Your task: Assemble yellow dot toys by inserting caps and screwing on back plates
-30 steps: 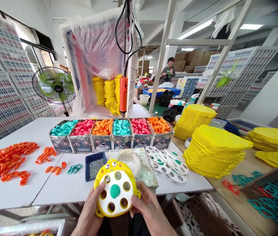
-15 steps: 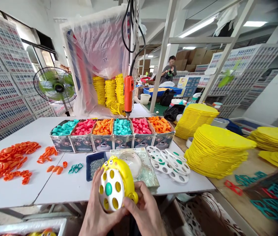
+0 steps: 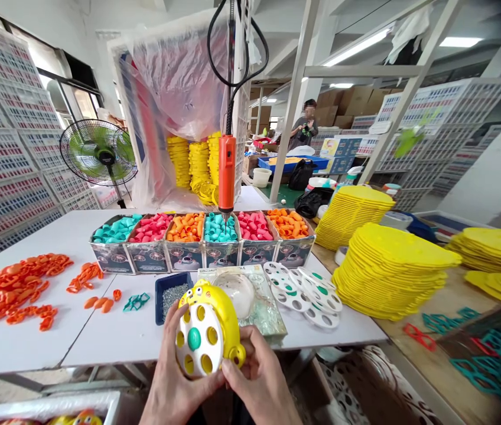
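Observation:
A yellow toy [image 3: 224, 304] with two eyes on top and a white disc with round holes and a green centre on its face is held tilted over the table's front edge. My left hand [image 3: 168, 372] wraps round its left side and underside. At its lower right, my right hand [image 3: 262, 375] pinches the small yellow round part. Just behind the toy lie a dark blue tray of small screws [image 3: 171, 298] and a clear round dish [image 3: 235, 295]. The orange electric screwdriver [image 3: 227, 174] hangs above the bins, touched by neither hand.
Six bins [image 3: 186, 257] hold teal, pink and orange pieces. Loose white discs [image 3: 306, 295] lie right of the dish, beside stacked yellow plates [image 3: 387, 271]. Orange parts [image 3: 11, 286] cover the table's left. A fan [image 3: 100, 153] stands behind; a person [image 3: 304, 127] is in the background.
The toy and my hands have shifted slightly left. The hanging screwdriver has swung left and come lower, and its cable loop has changed shape.

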A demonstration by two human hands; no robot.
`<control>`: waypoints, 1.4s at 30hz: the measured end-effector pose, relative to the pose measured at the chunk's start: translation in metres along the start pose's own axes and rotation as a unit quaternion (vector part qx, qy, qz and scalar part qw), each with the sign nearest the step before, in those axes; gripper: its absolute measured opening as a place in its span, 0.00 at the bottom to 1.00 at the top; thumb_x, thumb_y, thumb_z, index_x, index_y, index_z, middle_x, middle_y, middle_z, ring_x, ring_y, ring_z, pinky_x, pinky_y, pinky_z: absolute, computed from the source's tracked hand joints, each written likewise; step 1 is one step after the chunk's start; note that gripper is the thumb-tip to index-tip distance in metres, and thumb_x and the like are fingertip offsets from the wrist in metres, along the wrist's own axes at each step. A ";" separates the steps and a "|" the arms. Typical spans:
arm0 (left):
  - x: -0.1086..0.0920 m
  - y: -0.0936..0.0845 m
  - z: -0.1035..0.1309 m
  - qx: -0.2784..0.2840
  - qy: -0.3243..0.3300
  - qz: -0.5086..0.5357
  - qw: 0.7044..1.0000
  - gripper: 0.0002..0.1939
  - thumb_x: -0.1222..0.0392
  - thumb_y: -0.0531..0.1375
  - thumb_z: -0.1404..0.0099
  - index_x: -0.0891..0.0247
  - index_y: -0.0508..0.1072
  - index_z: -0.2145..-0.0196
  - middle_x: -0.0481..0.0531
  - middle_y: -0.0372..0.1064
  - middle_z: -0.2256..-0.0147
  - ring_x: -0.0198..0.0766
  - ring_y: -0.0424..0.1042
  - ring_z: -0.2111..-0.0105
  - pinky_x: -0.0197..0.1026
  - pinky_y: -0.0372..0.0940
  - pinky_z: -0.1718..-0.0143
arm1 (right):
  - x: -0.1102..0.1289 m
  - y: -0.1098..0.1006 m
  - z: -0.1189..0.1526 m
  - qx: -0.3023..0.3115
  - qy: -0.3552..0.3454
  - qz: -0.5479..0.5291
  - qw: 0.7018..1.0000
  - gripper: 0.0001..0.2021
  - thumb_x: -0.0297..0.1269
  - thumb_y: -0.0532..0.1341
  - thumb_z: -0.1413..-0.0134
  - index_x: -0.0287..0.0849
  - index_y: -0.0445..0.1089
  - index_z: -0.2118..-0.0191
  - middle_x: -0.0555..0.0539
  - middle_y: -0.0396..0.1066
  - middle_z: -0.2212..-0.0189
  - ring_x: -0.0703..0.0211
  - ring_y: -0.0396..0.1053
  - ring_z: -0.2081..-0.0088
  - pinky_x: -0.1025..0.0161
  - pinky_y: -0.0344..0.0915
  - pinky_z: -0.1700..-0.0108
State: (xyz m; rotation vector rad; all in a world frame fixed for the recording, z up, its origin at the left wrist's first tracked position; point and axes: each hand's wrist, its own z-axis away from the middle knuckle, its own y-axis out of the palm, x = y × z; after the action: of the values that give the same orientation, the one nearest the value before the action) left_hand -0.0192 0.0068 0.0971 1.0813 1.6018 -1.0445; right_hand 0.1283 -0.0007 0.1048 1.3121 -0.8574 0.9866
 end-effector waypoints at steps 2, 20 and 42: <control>-0.001 0.004 0.002 -0.025 0.019 -0.005 0.999 0.48 0.53 0.77 0.58 0.56 0.66 0.40 0.64 0.51 0.31 0.67 0.49 0.31 0.64 0.50 0.33 | 0.000 0.001 0.000 -0.006 0.000 -0.006 1.000 0.15 0.37 0.72 0.57 0.44 0.67 0.64 0.53 0.75 0.74 0.62 0.72 0.73 0.66 0.71 0.69; 0.016 -0.002 0.000 0.043 0.083 -0.103 0.990 0.45 0.47 0.71 0.45 0.52 0.57 0.35 0.62 0.45 0.29 0.65 0.44 0.29 0.67 0.54 0.35 | -0.011 -0.006 0.001 -0.017 -0.016 0.061 0.998 0.17 0.44 0.69 0.51 0.44 0.65 0.59 0.51 0.76 0.70 0.61 0.73 0.71 0.66 0.70 0.70; 0.008 -0.003 -0.003 0.072 0.105 -0.171 0.977 0.46 0.54 0.72 0.46 0.52 0.58 0.34 0.62 0.40 0.28 0.65 0.49 0.31 0.64 0.62 0.38 | -0.024 -0.024 -0.003 0.035 -0.016 0.007 0.999 0.23 0.55 0.69 0.49 0.44 0.64 0.60 0.53 0.71 0.74 0.67 0.64 0.77 0.69 0.64 0.73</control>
State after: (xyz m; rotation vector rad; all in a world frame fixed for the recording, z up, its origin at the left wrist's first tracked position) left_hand -0.0239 0.0104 0.0902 1.0606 1.9556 -1.3250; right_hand 0.1416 0.0003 0.0735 1.3867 -0.8634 1.0165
